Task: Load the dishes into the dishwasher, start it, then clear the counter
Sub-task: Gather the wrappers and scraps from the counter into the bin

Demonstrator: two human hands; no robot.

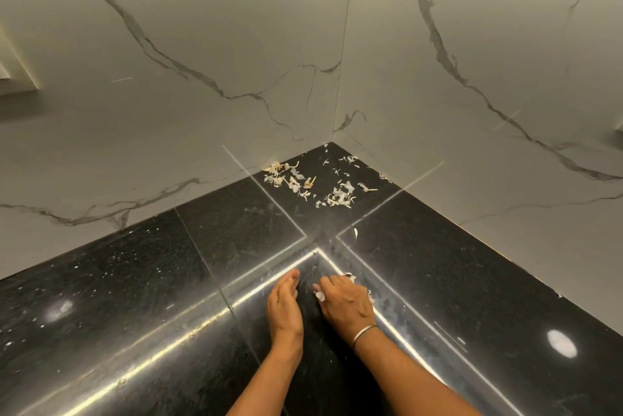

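Low centre, the left hand (285, 306) stands on edge, fingers straight, as a stop, a small gap from the right hand (347, 301), whose curled fingers hold a few peel scraps (319, 296) against the black desk (135, 281). Best, I judge, to sweep these into the left palm, then fetch the scattered peels (305, 183) above centre, tight in the corner where the marble walls (202, 78) meet; the desk gives sweeping room to left and right.

Black, white-flecked counter (438, 281) under the right hand (347, 301). Cream-white peels (340, 195) in its grip and beyond. Pale wall (168, 95), dark-grey veins.
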